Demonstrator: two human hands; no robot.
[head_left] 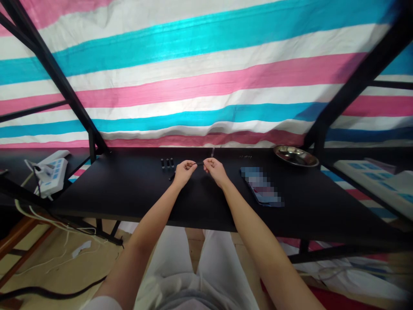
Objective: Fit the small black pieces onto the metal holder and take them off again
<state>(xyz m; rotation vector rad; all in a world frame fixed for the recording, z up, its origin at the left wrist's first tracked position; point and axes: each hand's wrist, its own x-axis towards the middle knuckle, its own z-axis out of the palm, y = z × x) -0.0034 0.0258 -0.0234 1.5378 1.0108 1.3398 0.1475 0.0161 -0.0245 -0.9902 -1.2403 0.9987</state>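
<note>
My left hand [184,171] and my right hand [214,169] are close together over the middle of the black table [135,189]. Each has its fingertips pinched on one end of a short, dark, rod-like piece [200,163], too small to identify. Left of my left hand, several small dark cylinders with lighter ends [167,163] stand in a row. Another dark cylinder [172,176] lies beside that hand, partly hidden by it. Just beyond my right hand is a slim clear piece [212,152]. Farther right, several tiny bits [245,156] lie in a line.
A phone-shaped object [261,187], its top blurred out, lies right of my right forearm. Behind it sits a shiny metal dish [296,156]. White power strips [53,176] are at far left, with cables hanging down. Black frame bars flank the table before a striped sheet [200,86].
</note>
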